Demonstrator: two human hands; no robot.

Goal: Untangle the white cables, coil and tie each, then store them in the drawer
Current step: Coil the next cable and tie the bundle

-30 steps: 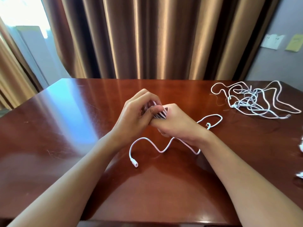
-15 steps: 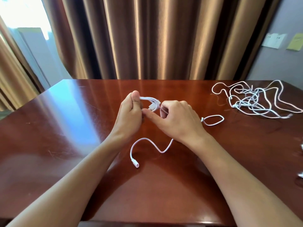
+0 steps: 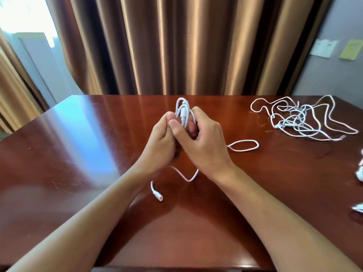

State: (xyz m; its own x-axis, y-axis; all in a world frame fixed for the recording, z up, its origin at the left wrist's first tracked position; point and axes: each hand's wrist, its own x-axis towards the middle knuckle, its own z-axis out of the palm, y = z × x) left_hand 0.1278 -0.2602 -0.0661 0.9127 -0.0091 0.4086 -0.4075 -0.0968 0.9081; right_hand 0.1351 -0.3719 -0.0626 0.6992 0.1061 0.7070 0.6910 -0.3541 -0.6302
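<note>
A white cable coil [image 3: 184, 112] stands upright between my hands above the middle of the brown table [image 3: 59, 154]. My left hand [image 3: 162, 137] grips its lower part with the fingers curled. My right hand [image 3: 204, 138] wraps around the coil from the right, thumb across the front. The cable's loose tail [image 3: 184, 176] trails under my wrists to a white plug end [image 3: 158, 195], and a small loop [image 3: 244, 145] of it lies to the right. A tangle of white cables [image 3: 300, 120] lies at the far right. No drawer is in view.
Brown curtains [image 3: 176, 46] hang behind the table's far edge. White cable pieces [image 3: 359, 173] poke in at the right edge. The table's near edge runs along the bottom of the view.
The coil has turned from lying sideways between my fingers to standing upright, and my right hand has closed around it. The tail on the table has barely shifted.
</note>
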